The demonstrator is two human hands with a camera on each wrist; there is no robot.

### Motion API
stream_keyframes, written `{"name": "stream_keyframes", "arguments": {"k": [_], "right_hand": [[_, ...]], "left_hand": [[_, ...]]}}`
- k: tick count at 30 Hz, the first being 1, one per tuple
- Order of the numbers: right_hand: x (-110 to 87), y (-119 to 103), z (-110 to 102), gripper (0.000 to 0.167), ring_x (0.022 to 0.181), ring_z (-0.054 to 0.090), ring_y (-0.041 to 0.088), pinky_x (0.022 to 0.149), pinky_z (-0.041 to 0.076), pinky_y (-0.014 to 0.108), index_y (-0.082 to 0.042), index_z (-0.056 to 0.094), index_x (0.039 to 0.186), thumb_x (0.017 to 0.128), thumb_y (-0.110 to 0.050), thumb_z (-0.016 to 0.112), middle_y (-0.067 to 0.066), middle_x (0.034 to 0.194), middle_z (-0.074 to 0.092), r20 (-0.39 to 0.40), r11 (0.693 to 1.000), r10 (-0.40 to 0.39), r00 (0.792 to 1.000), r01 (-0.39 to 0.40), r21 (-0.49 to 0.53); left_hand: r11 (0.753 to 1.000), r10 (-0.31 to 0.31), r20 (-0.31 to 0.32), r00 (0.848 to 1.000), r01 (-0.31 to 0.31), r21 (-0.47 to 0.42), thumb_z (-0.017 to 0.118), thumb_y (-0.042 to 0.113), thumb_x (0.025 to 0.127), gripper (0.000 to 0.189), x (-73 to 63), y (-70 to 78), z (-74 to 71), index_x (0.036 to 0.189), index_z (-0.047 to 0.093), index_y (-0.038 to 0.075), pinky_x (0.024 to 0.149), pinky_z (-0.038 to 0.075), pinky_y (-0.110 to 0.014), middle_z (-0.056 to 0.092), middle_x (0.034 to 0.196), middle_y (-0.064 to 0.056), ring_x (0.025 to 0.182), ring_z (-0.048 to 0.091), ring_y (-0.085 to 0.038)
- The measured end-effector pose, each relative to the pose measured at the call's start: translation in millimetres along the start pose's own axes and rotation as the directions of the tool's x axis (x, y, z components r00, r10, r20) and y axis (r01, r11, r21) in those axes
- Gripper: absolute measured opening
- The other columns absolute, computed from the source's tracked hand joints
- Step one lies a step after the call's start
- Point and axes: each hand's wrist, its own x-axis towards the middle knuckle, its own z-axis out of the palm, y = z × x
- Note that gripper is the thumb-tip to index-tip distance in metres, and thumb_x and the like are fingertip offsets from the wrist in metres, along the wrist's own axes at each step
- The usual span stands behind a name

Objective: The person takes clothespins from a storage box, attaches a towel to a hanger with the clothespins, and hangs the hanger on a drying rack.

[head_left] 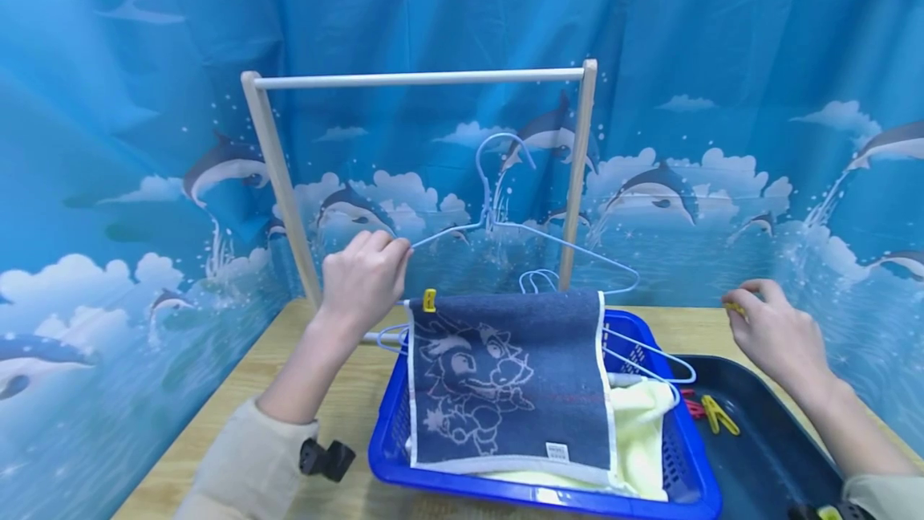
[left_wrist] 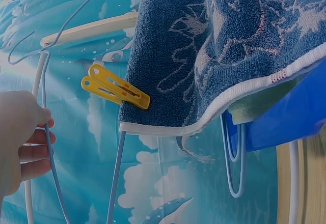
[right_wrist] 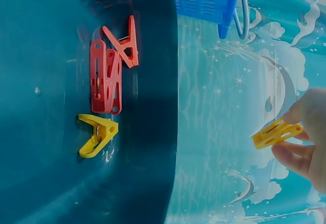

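Observation:
My left hand (head_left: 366,279) grips the left shoulder of a pale blue wire hanger (head_left: 566,243), holding it up over the basket. Over the hanger's lower bar drapes a dark blue towel (head_left: 505,375) with a white edge and a line-drawn cartoon figure. A yellow clothespin (left_wrist: 116,87) clips the towel's upper left corner to the bar. My right hand (head_left: 780,335), out to the right above the dark tray, pinches another yellow clothespin (right_wrist: 277,133) between thumb and fingers. In the left wrist view, the left hand's fingers (left_wrist: 36,152) curl round the wire.
A blue basket (head_left: 693,480) holds a pale yellow cloth (head_left: 642,432), with more wire hangers (head_left: 650,351) by its rim. The dark tray (head_left: 758,456) at right contains red clothespins (right_wrist: 104,76) and a loose yellow clothespin (right_wrist: 98,136). Behind stands a wooden rack with a white rail (head_left: 419,79).

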Motion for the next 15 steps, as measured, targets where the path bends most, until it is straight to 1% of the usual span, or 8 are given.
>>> {"name": "stream_keyframes", "arguments": {"k": [4,7,9,11,15], "right_hand": [[0.6,-0.2,-0.2,0.018,0.037,0.028,0.011,0.033,0.022,0.027,-0.001,0.064,0.093,0.076,0.004,0.065,0.025,0.103,0.048,-0.018,1.000,-0.019,1.000,0.019,-0.003],[2.0,0.0,-0.8,0.020,0.036,0.028,0.011,0.033,0.021,0.026,-0.002,0.063,0.095,0.076,0.005,0.065,0.025,0.105,0.048,-0.032,0.999,-0.049,0.998,0.048,-0.004],[3.2,-0.3,-1.6,0.022,0.037,0.030,0.011,0.033,0.021,0.026,-0.003,0.062,0.096,0.076,0.005,0.065,0.025,0.106,0.048,-0.039,0.998,-0.071,0.997,0.070,-0.006],[4.7,-1.4,-3.0,0.022,0.040,0.036,0.013,0.034,0.022,0.026,-0.004,0.062,0.097,0.078,0.006,0.064,0.025,0.107,0.048,-0.041,0.996,-0.084,0.996,0.084,0.001],[8.0,-5.7,-6.8,0.022,0.047,0.045,0.019,0.035,0.025,0.026,-0.005,0.061,0.101,0.081,0.005,0.063,0.024,0.108,0.048,-0.027,0.995,-0.096,0.995,0.096,0.011]], "left_hand": [[1.000,0.000,0.000,1.000,0.000,0.000,0.070,0.011,0.082,0.008,-0.4,-0.1,0.1,0.086,0.072,0.004,0.035,0.038,-0.027,0.065,0.074,-0.009,0.057,0.056,-0.021],[1.000,0.002,-0.006,1.000,-0.002,0.000,0.071,0.011,0.081,0.008,-0.3,-0.2,0.3,0.086,0.071,0.004,0.035,0.038,-0.027,0.065,0.074,-0.009,0.057,0.056,-0.021],[1.000,0.004,-0.009,1.000,-0.004,-0.003,0.071,0.010,0.081,0.008,-0.2,-0.2,0.3,0.086,0.071,0.004,0.035,0.038,-0.027,0.065,0.074,-0.009,0.057,0.056,-0.021],[1.000,0.005,-0.011,1.000,-0.005,-0.005,0.071,0.010,0.081,0.008,-0.1,-0.3,0.2,0.086,0.071,0.004,0.036,0.039,-0.027,0.065,0.074,-0.009,0.057,0.056,-0.021],[1.000,0.006,-0.011,1.000,-0.006,-0.008,0.070,0.011,0.082,0.008,-0.1,-0.4,-0.2,0.085,0.071,0.004,0.036,0.039,-0.027,0.065,0.074,-0.010,0.057,0.056,-0.021]]}}
